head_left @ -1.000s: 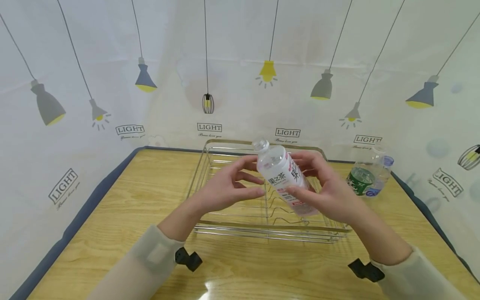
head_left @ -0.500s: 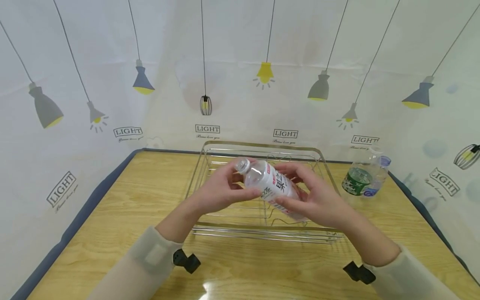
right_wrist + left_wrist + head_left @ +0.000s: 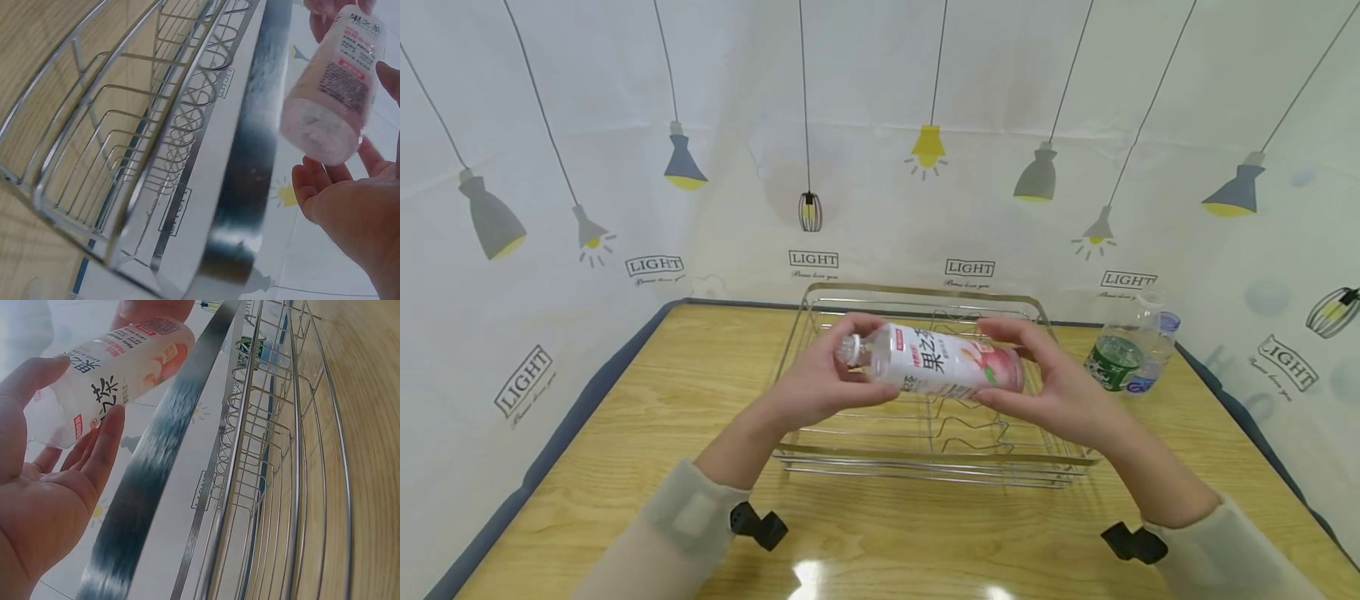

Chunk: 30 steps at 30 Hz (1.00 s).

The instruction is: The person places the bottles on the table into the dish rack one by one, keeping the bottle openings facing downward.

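A plastic drink bottle (image 3: 943,362) with a white and pink label lies nearly level in the air above a wire rack (image 3: 917,456). My left hand (image 3: 820,375) grips its clear neck and shoulder, thumb in front and fingers behind. Around the base end curls my right hand (image 3: 1060,387), its thumb on the lower edge of the label. In the left wrist view the left fingers and thumb touch both sides of the bottle (image 3: 106,381). The right wrist view shows the bottle's round base (image 3: 322,131) beside my right hand (image 3: 356,212).
Two more plastic bottles stand at the back right of the wooden table (image 3: 647,400), one with a green label (image 3: 1112,362) and one with a purple cap (image 3: 1168,321). A lamp-printed curtain (image 3: 880,167) closes off the back and sides. The rack has raised wavy wire dividers.
The bottle has turned from a steep tilt to nearly level, its neck swinging left and down. My left hand has closed around the neck end; my right hand has shifted toward the base.
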Motion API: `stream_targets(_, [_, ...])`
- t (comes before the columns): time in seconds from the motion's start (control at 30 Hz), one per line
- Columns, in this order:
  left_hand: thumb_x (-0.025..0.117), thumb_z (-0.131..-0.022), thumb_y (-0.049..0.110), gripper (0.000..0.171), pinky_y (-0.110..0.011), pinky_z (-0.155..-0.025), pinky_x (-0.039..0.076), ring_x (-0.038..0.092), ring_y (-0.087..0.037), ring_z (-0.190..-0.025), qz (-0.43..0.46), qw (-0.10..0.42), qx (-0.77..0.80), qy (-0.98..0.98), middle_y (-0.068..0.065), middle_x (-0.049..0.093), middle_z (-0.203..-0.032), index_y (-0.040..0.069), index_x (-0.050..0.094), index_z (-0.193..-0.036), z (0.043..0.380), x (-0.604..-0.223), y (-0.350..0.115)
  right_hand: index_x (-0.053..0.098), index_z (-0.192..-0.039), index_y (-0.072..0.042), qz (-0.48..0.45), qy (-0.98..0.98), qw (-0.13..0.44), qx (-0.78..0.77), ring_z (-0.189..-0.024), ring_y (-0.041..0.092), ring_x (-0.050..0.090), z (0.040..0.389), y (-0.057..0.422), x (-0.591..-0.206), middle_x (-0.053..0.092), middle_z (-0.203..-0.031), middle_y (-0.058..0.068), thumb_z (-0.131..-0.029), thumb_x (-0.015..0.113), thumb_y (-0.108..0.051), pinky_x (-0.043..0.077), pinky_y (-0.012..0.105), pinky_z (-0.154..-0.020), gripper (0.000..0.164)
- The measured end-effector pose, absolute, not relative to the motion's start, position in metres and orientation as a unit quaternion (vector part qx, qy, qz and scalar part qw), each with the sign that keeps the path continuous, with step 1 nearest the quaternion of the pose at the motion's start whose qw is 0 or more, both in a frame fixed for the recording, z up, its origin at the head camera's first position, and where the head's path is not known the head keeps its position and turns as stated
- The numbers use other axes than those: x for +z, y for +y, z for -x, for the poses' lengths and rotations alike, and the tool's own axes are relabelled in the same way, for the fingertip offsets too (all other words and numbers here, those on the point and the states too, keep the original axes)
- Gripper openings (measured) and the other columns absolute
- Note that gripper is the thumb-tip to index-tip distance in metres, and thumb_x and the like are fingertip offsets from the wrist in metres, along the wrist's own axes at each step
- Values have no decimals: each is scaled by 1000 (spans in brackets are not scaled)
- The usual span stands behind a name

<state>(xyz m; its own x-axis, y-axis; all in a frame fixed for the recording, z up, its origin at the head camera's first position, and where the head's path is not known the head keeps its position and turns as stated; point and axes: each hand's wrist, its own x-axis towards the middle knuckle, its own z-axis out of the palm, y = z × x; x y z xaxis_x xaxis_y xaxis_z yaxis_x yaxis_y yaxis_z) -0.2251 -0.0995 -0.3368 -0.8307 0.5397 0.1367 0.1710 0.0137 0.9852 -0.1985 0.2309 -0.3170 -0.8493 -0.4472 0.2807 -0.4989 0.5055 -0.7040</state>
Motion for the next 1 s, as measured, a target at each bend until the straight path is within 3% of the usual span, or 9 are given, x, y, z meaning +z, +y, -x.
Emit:
stream_targets(0.2, [83,-89,0,78,-46,-96,67,73,-37,-121,-257,139,659,693,-19,52,-151,13,44,-155,225,-338,-103,45,-164,-18,-276,-857,10,436,-143,42,55,204,242,-326,48,-162,9,-100,83,-15,57,27,-100,75])
stream_targets(0.47, [85,-88,0,75,-42,-92,68,72,-33,-117,-271,123,651,698,-17,52,-149,12,47,-153,226,-340,-105,52,-160,-21,-303,-843,21,443,-122,27,67,206,246,-328,55,-151,9,-100,80,-7,60,26,-96,68])
stream_targets(0.67, [85,-89,2,76,-39,-98,64,65,-31,-129,-288,76,619,726,-16,58,-150,10,50,-156,229,-340,-110,55,-158,-14,-314,-841,45,439,-117,16,68,206,249,-324,57,-146,8,-100,78,-2,62,25,-93,64])
stream_targets(0.8, [90,-90,15,73,-40,-105,57,63,-27,-134,-284,54,570,769,-6,64,-149,20,57,-154,232,-339,-111,56,-157,-14,-317,-840,54,438,-121,15,63,207,249,-321,54,-149,6,-100,78,-2,59,21,-97,63])
stream_targets(1.0, [91,-90,23,68,-47,-102,60,65,-27,-126,-293,38,514,805,1,66,-144,26,64,-151,232,-334,-105,60,-153,-15,-329,-831,70,442,-119,15,59,207,245,-319,54,-148,7,-97,79,1,59,20,-95,61])
